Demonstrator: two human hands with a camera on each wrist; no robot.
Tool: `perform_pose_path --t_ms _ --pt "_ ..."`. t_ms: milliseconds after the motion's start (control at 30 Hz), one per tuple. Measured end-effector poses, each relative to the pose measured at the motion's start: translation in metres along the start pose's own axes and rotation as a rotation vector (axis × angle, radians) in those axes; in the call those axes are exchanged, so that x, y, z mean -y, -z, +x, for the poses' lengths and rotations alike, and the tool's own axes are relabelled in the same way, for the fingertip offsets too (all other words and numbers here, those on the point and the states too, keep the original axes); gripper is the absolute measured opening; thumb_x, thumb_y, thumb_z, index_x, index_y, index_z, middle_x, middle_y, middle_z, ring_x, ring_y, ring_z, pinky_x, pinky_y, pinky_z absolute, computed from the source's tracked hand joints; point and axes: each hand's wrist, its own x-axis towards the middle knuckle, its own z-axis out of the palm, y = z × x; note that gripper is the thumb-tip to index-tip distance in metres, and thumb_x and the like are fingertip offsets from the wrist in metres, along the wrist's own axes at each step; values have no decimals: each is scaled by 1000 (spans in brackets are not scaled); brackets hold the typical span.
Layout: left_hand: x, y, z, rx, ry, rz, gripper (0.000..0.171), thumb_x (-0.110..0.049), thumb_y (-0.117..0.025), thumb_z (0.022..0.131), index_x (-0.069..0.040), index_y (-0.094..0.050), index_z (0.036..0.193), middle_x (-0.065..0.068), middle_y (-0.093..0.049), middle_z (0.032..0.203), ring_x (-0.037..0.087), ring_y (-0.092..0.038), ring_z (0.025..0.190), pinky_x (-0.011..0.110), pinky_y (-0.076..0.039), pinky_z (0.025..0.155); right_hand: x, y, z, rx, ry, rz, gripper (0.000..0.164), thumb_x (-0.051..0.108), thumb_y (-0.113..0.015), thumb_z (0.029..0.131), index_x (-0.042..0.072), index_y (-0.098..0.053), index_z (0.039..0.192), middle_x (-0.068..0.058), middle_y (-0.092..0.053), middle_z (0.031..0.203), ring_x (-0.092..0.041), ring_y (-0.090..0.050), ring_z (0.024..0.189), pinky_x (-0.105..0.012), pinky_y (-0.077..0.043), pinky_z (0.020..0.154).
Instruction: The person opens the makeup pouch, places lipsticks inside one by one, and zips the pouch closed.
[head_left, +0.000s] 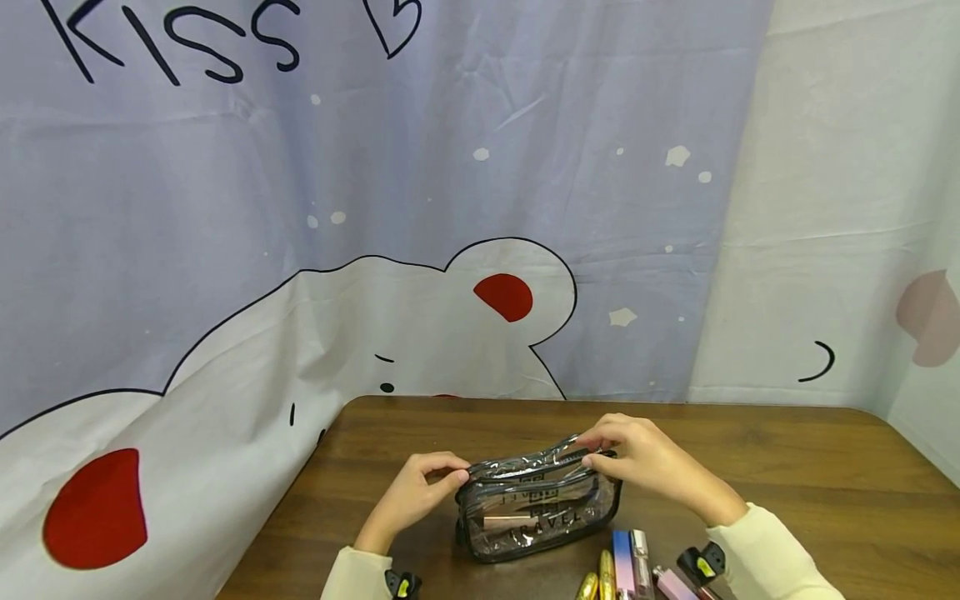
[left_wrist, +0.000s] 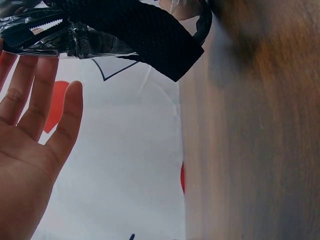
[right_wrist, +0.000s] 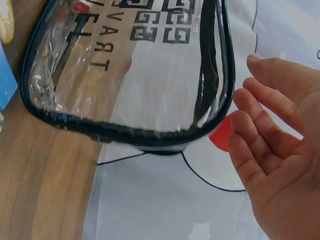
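Observation:
A clear plastic pouch (head_left: pixel 536 508) with black trim and printed lettering stands on the wooden table. Inside it a slim rose-gold tube (head_left: pixel 510 522) shows through the front. My left hand (head_left: pixel 423 492) pinches the pouch's upper left corner. In the left wrist view the pouch hides the left fingertips, with parted zipper teeth (left_wrist: pixel 47 26) above them. At the upper right rim is my right hand (head_left: pixel 637 458). From the right wrist, its half-bent fingers (right_wrist: pixel 250 132) appear slightly apart from the pouch's edge, and nothing shows between them.
Before the pouch lie gold tubes (head_left: pixel 606 575), a blue-and-pink box (head_left: pixel 623 562), a clear tube with a silver cap (head_left: pixel 641 562) and a pink tube (head_left: pixel 675 585). Behind the wooden table (head_left: pixel 795 467) hangs a printed curtain (head_left: pixel 420 175).

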Motion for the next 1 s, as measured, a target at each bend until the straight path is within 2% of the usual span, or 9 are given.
perform_pose_path --t_ms 267,467,767,1000 --pt "3 -1 0 0 12 -9 13 -7 -62 92 0 -71 99 17 -71 94 0 -60 84 25 -51 73 0 8 -18 -137 -23 -67 22 15 -77 79 9 -73 100 5 -68 91 -7 -59 81 -26 -51 71" --pt "2 0 -1 -1 19 -12 13 -6 -63 92 1 -71 99 17 -71 95 -1 -59 83 24 -51 73 -7 10 -32 -208 5 -132 27 10 -80 75 10 -72 100 5 -68 92 -5 -60 81 -27 -52 71" --pt "0 -1 0 0 14 1 13 -6 -63 91 1 -71 99 17 -71 95 -1 -59 83 26 -51 73 -14 13 -62 -241 11 -165 31 11 -82 72 14 -72 101 11 -67 91 0 -59 80 -20 -49 68" --pt "0 0 0 -7 -5 22 12 -5 -63 91 1 -71 98 15 -72 94 -1 -61 86 29 -53 76 -23 11 -95 -239 -62 -124 30 8 -80 73 13 -72 101 18 -65 92 3 -58 80 -10 -43 69"
